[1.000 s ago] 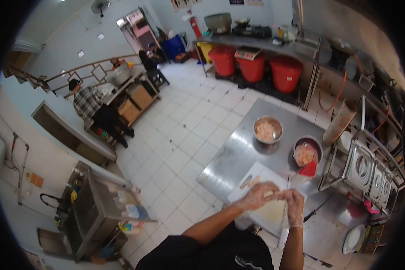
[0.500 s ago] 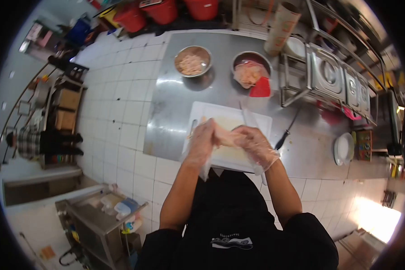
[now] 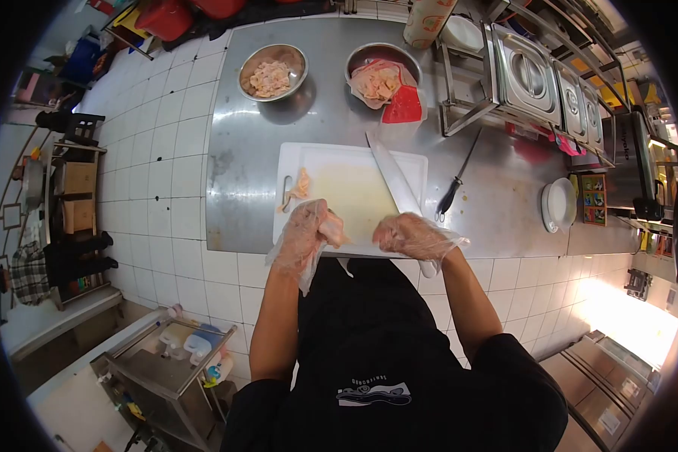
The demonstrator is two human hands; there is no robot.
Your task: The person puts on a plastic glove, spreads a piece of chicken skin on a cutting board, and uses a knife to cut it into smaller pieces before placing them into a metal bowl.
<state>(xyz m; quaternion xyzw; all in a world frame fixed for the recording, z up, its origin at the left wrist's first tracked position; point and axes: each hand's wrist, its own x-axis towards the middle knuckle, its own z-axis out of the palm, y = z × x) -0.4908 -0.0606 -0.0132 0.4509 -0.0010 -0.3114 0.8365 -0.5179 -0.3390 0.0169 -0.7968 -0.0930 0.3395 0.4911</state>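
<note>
My left hand, in a clear plastic glove, is closed around a piece of raw chicken above the near left of the white cutting board. My right hand, gloved too, is apart from it with curled fingers; whatever they may pinch is hidden. A large knife lies slanted over the board's right side, its white handle reaching past the near edge beneath my right hand. Small chicken scraps rest by the board's handle slot.
On the steel table stand a metal bowl of chicken pieces and another bowl holding a plastic bag of raw chicken. A black-handled sharpening steel lies right of the board. Lidded pans and white plates are farther right.
My hands have come apart; both were on the pale chicken piece, now only my left hand plainly holds it. The view has shifted, showing more of the board and knife.
</note>
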